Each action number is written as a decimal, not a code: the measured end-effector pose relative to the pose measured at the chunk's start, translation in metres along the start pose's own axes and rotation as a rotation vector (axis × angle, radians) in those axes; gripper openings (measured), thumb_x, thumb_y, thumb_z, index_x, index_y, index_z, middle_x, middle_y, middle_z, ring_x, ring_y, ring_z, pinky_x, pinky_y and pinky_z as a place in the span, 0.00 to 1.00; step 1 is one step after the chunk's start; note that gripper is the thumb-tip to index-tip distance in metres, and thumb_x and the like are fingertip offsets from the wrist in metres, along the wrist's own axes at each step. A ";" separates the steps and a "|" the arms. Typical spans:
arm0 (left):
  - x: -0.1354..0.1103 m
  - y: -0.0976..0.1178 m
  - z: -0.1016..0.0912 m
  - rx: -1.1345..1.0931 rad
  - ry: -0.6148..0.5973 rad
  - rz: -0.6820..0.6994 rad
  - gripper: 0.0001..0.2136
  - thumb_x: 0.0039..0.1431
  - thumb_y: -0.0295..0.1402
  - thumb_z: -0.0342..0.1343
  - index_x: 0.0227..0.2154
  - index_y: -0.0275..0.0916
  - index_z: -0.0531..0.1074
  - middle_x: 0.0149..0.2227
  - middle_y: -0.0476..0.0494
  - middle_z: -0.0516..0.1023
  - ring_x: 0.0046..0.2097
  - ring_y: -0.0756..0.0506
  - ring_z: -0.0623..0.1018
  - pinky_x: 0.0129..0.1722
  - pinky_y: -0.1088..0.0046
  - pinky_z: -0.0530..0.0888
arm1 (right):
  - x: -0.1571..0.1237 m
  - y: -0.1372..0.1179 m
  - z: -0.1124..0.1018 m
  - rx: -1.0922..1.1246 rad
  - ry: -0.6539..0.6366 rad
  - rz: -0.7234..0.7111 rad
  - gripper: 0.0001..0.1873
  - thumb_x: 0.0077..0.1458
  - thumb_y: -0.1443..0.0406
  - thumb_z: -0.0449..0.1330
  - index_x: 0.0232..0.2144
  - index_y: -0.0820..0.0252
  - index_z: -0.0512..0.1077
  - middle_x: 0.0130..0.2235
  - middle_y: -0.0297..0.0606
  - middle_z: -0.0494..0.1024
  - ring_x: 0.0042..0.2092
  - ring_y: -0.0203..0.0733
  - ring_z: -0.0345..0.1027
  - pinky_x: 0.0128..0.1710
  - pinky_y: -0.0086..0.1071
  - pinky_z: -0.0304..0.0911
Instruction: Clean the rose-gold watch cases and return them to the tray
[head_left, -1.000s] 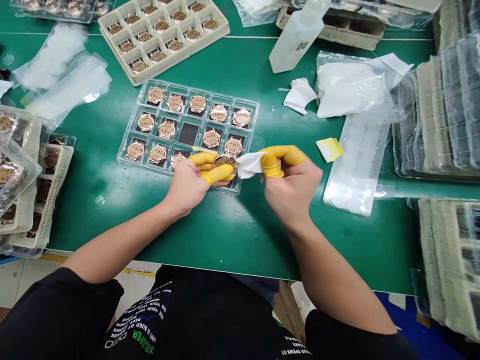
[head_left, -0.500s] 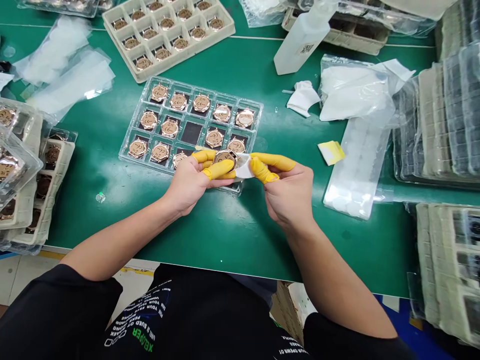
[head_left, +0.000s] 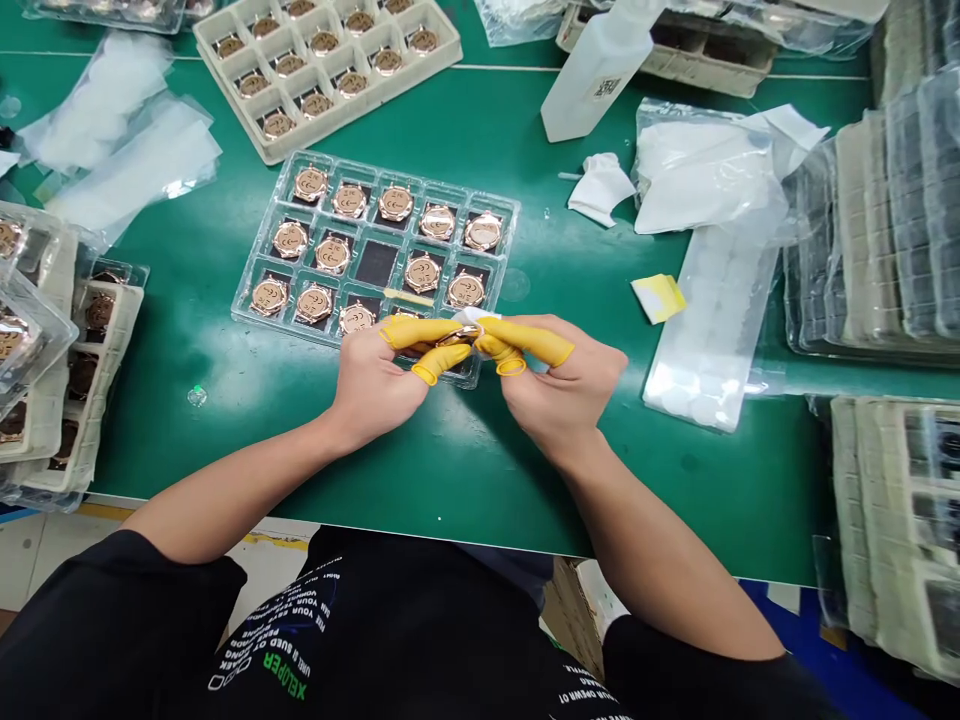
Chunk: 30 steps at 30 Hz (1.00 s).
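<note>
**A:** What's at the far left?

**B:** Stacked pulp trays [head_left: 97, 340] of watch cases line the left edge, and a beige pulp tray [head_left: 247, 120] of more cases sits at upper left.

**A:** And toward the middle?

**B:** A clear plastic tray [head_left: 259, 240] lies at centre, with rows of rose-gold cases [head_left: 332, 254] in its pockets.

**A:** Where are the hands?

**B:** At lower centre, over the tray's bottom edge. The left hand [head_left: 375, 385] is closed, its yellow finger cots [head_left: 409, 333] pinching a rose-gold watch case [head_left: 457, 335], which is mostly hidden between the fingers. The right hand [head_left: 559, 385] comes in from the other side, grasping a white cloth [head_left: 466, 317] pressed against that case.

**A:** Further right?

**B:** A plastic bottle [head_left: 600, 75] lies at top, above a crumpled white wipe [head_left: 604, 190]. Then come a yellow-and-white paper scrap [head_left: 658, 298], a bag of white pads [head_left: 712, 320], and wrapped stacked trays [head_left: 877, 220] along the right edge.
</note>
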<state>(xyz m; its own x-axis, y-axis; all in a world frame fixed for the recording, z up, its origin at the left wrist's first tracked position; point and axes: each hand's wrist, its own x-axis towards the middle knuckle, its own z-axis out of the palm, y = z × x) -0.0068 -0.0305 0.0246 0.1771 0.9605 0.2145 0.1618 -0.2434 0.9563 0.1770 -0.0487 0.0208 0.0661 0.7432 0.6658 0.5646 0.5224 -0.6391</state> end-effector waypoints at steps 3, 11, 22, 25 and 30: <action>0.003 -0.004 0.002 -0.153 0.077 0.011 0.13 0.56 0.42 0.73 0.40 0.42 0.85 0.40 0.45 0.87 0.40 0.46 0.86 0.43 0.69 0.84 | -0.001 -0.001 0.003 0.055 -0.047 0.104 0.10 0.56 0.73 0.65 0.35 0.54 0.84 0.33 0.34 0.86 0.33 0.37 0.80 0.32 0.30 0.72; 0.013 -0.005 0.006 -0.528 0.104 -0.199 0.20 0.47 0.43 0.78 0.40 0.41 0.81 0.40 0.49 0.85 0.41 0.47 0.86 0.45 0.69 0.86 | -0.005 0.002 0.013 0.451 0.133 0.506 0.09 0.56 0.57 0.73 0.41 0.47 0.85 0.42 0.32 0.87 0.43 0.42 0.82 0.46 0.39 0.78; -0.004 -0.005 0.009 -0.293 -0.030 -0.158 0.14 0.55 0.38 0.73 0.43 0.40 0.85 0.42 0.44 0.87 0.41 0.45 0.86 0.46 0.69 0.86 | -0.002 -0.002 0.006 0.099 0.001 0.169 0.09 0.57 0.69 0.69 0.39 0.49 0.85 0.35 0.32 0.87 0.34 0.39 0.79 0.35 0.35 0.72; -0.005 -0.008 0.005 -0.166 0.010 -0.028 0.11 0.57 0.32 0.69 0.44 0.41 0.85 0.41 0.45 0.88 0.41 0.46 0.86 0.46 0.69 0.85 | 0.000 0.003 0.002 -0.119 -0.036 -0.033 0.16 0.55 0.75 0.60 0.37 0.53 0.83 0.34 0.33 0.86 0.33 0.39 0.79 0.32 0.33 0.69; -0.001 -0.012 0.001 0.107 -0.015 0.097 0.13 0.54 0.27 0.69 0.42 0.42 0.86 0.37 0.46 0.88 0.37 0.46 0.86 0.44 0.68 0.85 | 0.005 0.002 -0.002 -0.450 -0.151 -0.185 0.16 0.42 0.77 0.54 0.29 0.58 0.77 0.28 0.33 0.80 0.27 0.36 0.69 0.26 0.33 0.55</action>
<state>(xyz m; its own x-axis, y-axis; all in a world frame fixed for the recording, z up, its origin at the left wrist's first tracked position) -0.0077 -0.0284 0.0125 0.2118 0.9297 0.3013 0.2455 -0.3491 0.9044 0.1807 -0.0445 0.0238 -0.1691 0.7248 0.6678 0.8561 0.4438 -0.2649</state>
